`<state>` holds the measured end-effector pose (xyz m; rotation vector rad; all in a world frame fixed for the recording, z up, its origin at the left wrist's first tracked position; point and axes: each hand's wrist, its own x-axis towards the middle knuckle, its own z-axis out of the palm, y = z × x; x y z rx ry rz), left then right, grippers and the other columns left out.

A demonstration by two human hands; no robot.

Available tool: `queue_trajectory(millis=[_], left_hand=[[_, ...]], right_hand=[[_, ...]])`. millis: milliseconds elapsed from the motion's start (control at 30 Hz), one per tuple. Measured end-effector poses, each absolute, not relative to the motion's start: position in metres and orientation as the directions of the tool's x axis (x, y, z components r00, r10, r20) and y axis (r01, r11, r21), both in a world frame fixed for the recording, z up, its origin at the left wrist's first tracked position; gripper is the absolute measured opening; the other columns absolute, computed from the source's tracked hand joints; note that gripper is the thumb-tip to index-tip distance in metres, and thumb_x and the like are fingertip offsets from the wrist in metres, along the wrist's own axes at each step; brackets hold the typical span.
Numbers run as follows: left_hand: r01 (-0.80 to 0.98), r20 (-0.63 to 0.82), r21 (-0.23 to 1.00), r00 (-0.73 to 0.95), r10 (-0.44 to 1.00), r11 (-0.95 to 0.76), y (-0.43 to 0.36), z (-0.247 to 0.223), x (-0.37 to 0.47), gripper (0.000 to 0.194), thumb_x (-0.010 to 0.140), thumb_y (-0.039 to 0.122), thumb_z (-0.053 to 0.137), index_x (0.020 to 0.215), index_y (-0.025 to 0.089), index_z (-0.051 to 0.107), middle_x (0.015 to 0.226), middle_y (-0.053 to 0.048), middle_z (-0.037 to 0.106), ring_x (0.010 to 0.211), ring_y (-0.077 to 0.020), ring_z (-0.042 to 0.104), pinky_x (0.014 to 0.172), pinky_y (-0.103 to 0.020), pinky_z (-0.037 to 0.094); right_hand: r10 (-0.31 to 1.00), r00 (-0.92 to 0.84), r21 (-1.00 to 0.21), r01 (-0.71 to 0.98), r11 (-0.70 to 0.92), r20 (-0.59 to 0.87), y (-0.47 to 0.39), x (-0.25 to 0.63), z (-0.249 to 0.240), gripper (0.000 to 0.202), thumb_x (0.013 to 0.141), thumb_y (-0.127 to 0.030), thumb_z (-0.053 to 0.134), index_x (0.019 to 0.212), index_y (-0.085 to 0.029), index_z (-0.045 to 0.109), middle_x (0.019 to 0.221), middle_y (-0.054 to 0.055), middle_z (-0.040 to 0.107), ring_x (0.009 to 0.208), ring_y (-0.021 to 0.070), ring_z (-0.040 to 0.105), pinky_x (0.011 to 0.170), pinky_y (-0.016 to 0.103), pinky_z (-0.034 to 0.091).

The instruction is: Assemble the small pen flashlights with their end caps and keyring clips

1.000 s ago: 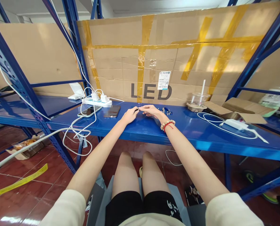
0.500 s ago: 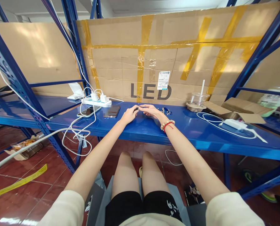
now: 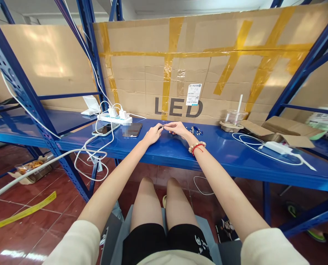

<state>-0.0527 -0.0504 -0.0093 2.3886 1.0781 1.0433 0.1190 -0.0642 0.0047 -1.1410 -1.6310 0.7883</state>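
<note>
Over the blue shelf top (image 3: 177, 149), my left hand (image 3: 153, 134) is closed, its fingertips pinching a small dark piece (image 3: 162, 127) too tiny to identify. My right hand (image 3: 177, 129), with a bead bracelet (image 3: 197, 146) on the wrist, meets it from the other side. Its thumb and index finger are pinched at the same spot, and what they hold is too small to name. Just right of my right hand lie small metal and blue parts (image 3: 196, 130).
Left of my hands are a dark phone (image 3: 132, 130), a second phone (image 3: 106, 129) and a white power strip (image 3: 116, 117) with cables. To the right stand a plastic cup (image 3: 232, 118), an open carton (image 3: 282, 129) and a white adapter (image 3: 277, 147). A large cardboard sheet (image 3: 142, 81) stands behind.
The view has shifted slightly, so the shelf items sit a little further right. The fingertips of both hands are closer together around the small dark piece.
</note>
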Motion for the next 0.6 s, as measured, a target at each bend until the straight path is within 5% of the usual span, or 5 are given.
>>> queue_trajectory(millis=[600], left_hand=[[0.5, 0.46, 0.573, 0.459, 0.76, -0.649, -0.0578, -0.0053, -0.0528, 0.025, 0.091, 0.037, 0.033, 0.09, 0.022, 0.053, 0.063, 0.002, 0.055, 0.063, -0.0142, 0.054, 0.065, -0.025, 0.042]], right_hand=[[0.931, -0.115, -0.872, 0.325, 0.365, 0.347, -0.0697, 0.1152, 0.0094, 0.048, 0.053, -0.051, 0.076, 0.082, -0.013, 0.072, 0.072, 0.005, 0.066, 0.053, 0.0071, 0.049, 0.043, 0.019, 0.034]])
